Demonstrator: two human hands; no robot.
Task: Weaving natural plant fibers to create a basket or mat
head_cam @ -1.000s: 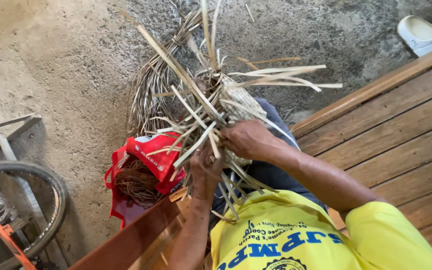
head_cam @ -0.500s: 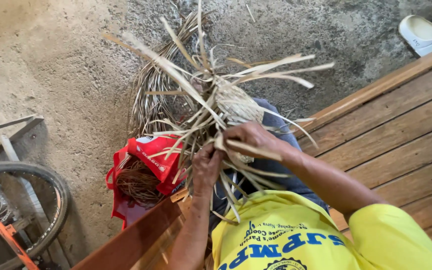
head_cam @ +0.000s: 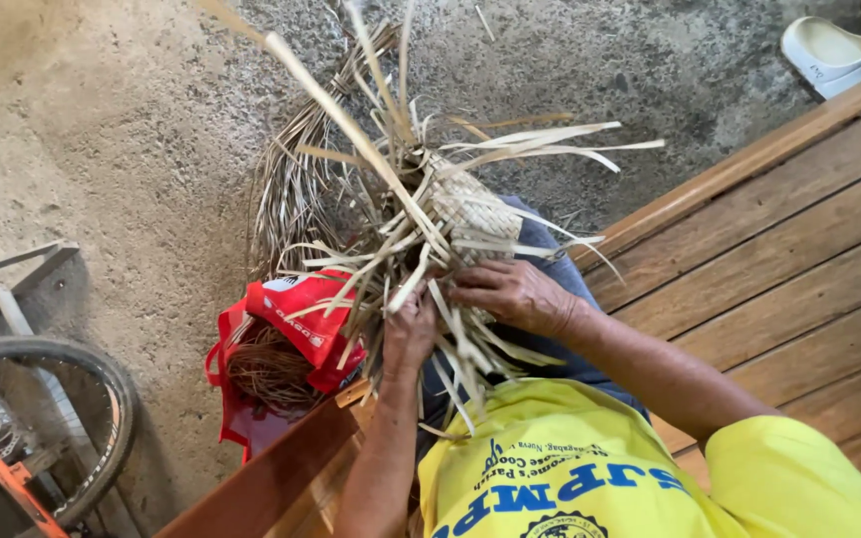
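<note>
— Over the person's lap, what do the hands hold?
— A half-woven piece of pale palm strips (head_cam: 465, 204), its loose ends fanning out above the concrete floor (head_cam: 122, 149). The left hand (head_cam: 408, 334) is closed around a bunch of strips at the piece's lower edge. The right hand (head_cam: 512, 294) lies just beside it, fingers curled over the strips under the woven part.
— And around them?
— Left of the knees sits a red bag (head_cam: 296, 319) holding thin brown fibres, with a heap of dry strips (head_cam: 296, 189) behind it. A bicycle wheel (head_cam: 92, 399) shows at lower left, a white slipper (head_cam: 834, 50) at upper right, beside the wooden platform (head_cam: 799, 269).
</note>
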